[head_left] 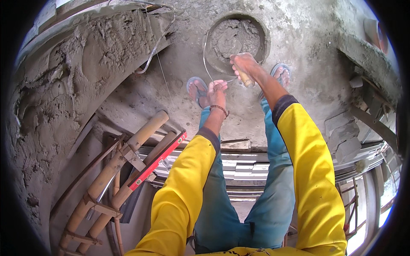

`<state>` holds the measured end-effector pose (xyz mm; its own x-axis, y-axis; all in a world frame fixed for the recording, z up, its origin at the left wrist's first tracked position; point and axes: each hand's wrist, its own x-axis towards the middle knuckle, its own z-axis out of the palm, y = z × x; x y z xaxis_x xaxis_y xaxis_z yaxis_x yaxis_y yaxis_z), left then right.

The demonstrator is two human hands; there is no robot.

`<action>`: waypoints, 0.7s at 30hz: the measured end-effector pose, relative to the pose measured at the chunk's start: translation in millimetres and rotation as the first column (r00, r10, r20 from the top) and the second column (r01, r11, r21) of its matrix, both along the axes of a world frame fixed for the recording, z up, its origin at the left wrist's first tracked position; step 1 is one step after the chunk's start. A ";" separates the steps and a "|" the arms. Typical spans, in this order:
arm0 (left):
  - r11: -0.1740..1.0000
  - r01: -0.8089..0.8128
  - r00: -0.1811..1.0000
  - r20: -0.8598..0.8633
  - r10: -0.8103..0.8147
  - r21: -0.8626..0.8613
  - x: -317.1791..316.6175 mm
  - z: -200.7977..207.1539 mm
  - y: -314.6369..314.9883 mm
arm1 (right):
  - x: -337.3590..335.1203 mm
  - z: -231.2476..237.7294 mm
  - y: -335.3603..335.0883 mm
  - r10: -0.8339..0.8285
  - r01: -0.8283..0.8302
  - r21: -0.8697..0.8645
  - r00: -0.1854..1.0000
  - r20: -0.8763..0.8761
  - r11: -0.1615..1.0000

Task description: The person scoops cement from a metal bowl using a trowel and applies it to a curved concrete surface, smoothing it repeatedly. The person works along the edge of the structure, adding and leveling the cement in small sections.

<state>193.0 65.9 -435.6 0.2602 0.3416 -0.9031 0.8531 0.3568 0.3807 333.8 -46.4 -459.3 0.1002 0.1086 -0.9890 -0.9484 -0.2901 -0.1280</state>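
Note:
Below the far middle of the view stands a round bucket (206, 51) filled with wet grey mortar (239, 36). My left hand (217, 91) is closed on its thin wire handle (206, 57), which loops down from the left rim toward me. My right hand (244, 65) is at the near right rim, fingers wrapped round a short wooden tool handle (245, 78). The tool's working end cannot be made out behind my hand and against the mortar.
At left rises a mortar-smeared curved surface (47, 111), with a bent hose (156, 51) over its end. A bamboo ladder (145, 130) and red spirit level (158, 161) lie nearer. Below my sandalled feet (196, 89) is a ledge edge (235, 145); broken slabs (341, 132) lie right.

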 end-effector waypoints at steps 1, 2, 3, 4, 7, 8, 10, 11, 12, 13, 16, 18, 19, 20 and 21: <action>0.999 -0.026 1.000 0.003 0.026 -0.025 0.0 0.5 0.3 | -5.7 5.1 -3.9 -0.062 0.061 0.047 0.998 0.013 0.997; 0.997 -0.052 0.999 0.006 0.053 -0.051 1.4 -0.3 1.1 | -10.2 11.3 -10.9 -0.124 0.122 0.093 0.992 0.024 0.988; 0.994 -0.080 0.997 0.010 0.081 -0.076 1.6 -0.1 0.3 | -15.1 16.9 -19.0 -0.186 0.179 0.141 0.982 0.034 0.974; 0.995 -0.061 0.998 0.006 0.062 -0.072 1.7 2.2 0.3 | -21.2 24.1 -25.3 -0.165 0.153 0.138 0.983 0.079 0.979; 0.998 0.043 0.999 0.016 -0.043 0.045 -7.8 3.4 5.6 | -38.0 48.9 -40.0 -0.104 0.071 0.142 0.965 0.239 0.987; 0.983 0.101 0.994 0.020 -0.106 0.155 -21.6 0.7 10.2 | -44.4 55.6 -41.8 -0.083 0.037 0.154 0.950 0.303 0.987; 0.927 0.270 0.954 0.055 -0.294 0.262 -28.9 15.2 14.8 | -59.9 56.0 -54.1 -0.055 0.000 0.131 0.907 0.418 0.991; 0.888 0.371 0.908 0.093 -0.408 0.272 -33.6 40.8 20.2 | -67.5 53.1 -61.3 -0.040 -0.010 0.104 0.882 0.469 0.995; 0.833 0.468 0.845 0.127 -0.520 0.294 -38.6 73.0 29.0 | -73.7 50.8 -66.1 -0.031 -0.014 0.084 0.853 0.520 0.996; 0.743 0.593 0.755 0.107 -0.647 0.311 -51.5 103.0 39.7 | -80.5 46.7 -70.3 0.053 -0.081 0.017 0.780 0.624 0.997; 0.473 0.803 0.496 0.035 -0.868 0.363 -91.2 196.1 66.6 | -91.5 34.3 -72.8 0.280 -0.181 -0.214 0.603 0.747 0.960; 0.437 0.870 0.462 -0.066 -0.884 0.227 -114.0 252.5 72.9 | -90.8 32.1 -66.3 0.376 -0.198 -0.332 0.650 0.660 0.923; 0.375 0.895 0.401 -0.069 -0.913 0.241 -134.0 270.8 72.3 | -93.5 34.5 -64.5 0.393 -0.211 -0.340 0.637 0.663 0.916; 0.303 0.918 0.331 -0.074 -0.941 0.257 -149.9 283.5 71.1 | -97.8 37.6 -64.0 0.402 -0.215 -0.348 0.625 0.669 0.912; 0.228 0.936 0.252 -0.060 -0.966 0.270 -159.6 294.9 67.9 | -100.3 40.2 -58.5 0.402 -0.214 -0.347 0.611 0.682 0.913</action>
<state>33.5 133.8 -140.6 0.6084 -0.0612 -0.7913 0.4550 -0.7900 0.4110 233.5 -104.9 -419.1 0.7919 0.0742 -0.6061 -0.4197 -0.6548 -0.6285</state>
